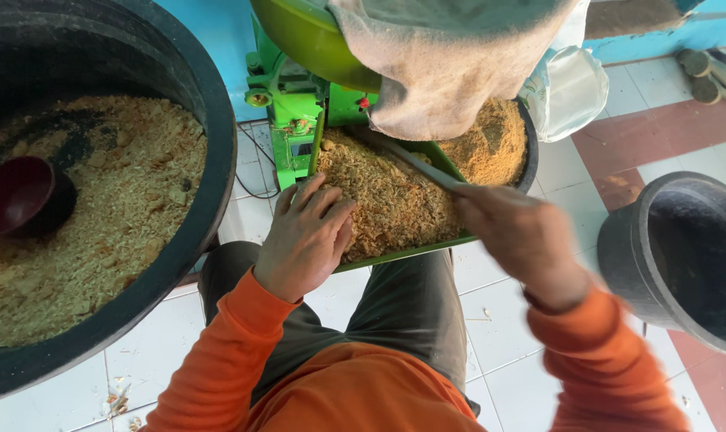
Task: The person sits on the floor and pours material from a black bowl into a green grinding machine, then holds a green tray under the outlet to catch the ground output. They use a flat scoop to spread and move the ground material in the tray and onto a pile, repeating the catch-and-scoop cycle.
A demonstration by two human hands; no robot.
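- Left hand (305, 238): fingers spread flat, pressing shredded material (387, 200) in green tray (395, 254).
- Right hand (516, 236): clenched around thin stick (415, 164), tip buried in shreds.

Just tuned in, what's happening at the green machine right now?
A person in orange sleeves sits facing a green machine. The left hand lies flat on a heap of tan shredded material in the machine's green tray. The right hand grips a thin stick that reaches into that heap under a cloth draped over the machine. A big black tub on the left holds more of the material and a dark red bowl; a black bucket stands on the right.
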